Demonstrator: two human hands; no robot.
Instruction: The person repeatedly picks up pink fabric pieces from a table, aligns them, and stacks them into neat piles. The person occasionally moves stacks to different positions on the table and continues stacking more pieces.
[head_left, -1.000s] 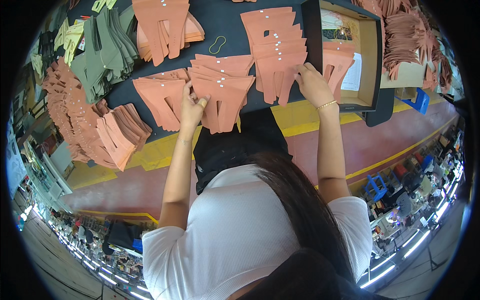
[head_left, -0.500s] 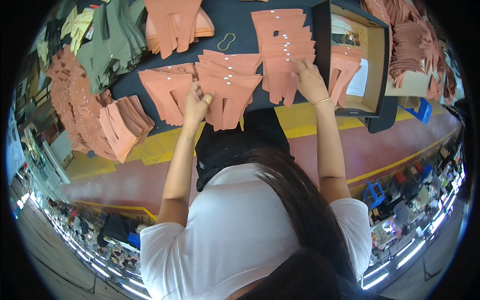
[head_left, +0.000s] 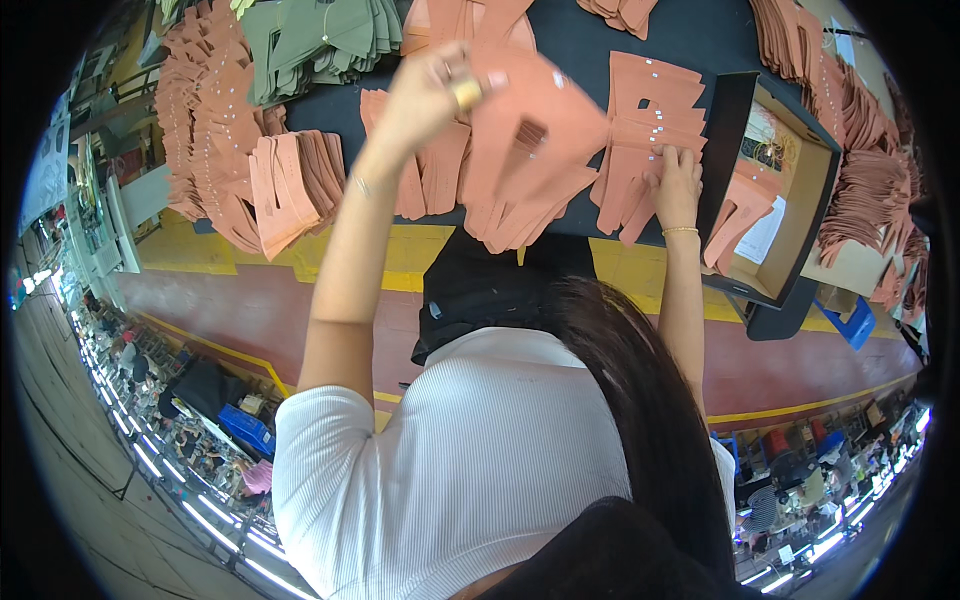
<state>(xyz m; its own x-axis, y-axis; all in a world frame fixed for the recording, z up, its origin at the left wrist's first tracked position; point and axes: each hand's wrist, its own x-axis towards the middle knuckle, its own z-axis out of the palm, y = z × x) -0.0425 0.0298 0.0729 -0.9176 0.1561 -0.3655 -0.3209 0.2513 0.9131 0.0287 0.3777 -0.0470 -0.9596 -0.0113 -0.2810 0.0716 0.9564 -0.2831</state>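
Salmon-coloured cut pieces are spread in stacks across a dark table [head_left: 600, 35], and one of them, a large cut piece [head_left: 545, 120], is held raised above the stacks by the left hand [head_left: 425, 95]. The fingers of that hand are closed on the piece's left edge, with a ring visible on one finger, and the piece is lifted and tilted so that its slotted part hangs toward the person. The right hand [head_left: 675, 185] is laid flat on a fanned stack [head_left: 640, 130] just to the right, its fingers spread narrowly and pressed onto the top piece; whether anything is pinched there cannot be told. A thin bracelet is worn on the right wrist. Just right of that stack an open cardboard box [head_left: 800, 200] with a black rim is set, with more salmon pieces and a sheet of paper inside. To the left, a bundle of folded salmon pieces [head_left: 290, 185] is stacked at the table's edge, and behind it a pile of olive-green pieces [head_left: 320, 40] is seen. Further stacks of brownish-red pieces [head_left: 870, 170] are heaped beyond the box. Below the table edge a yellow floor stripe [head_left: 400, 255] is visible.
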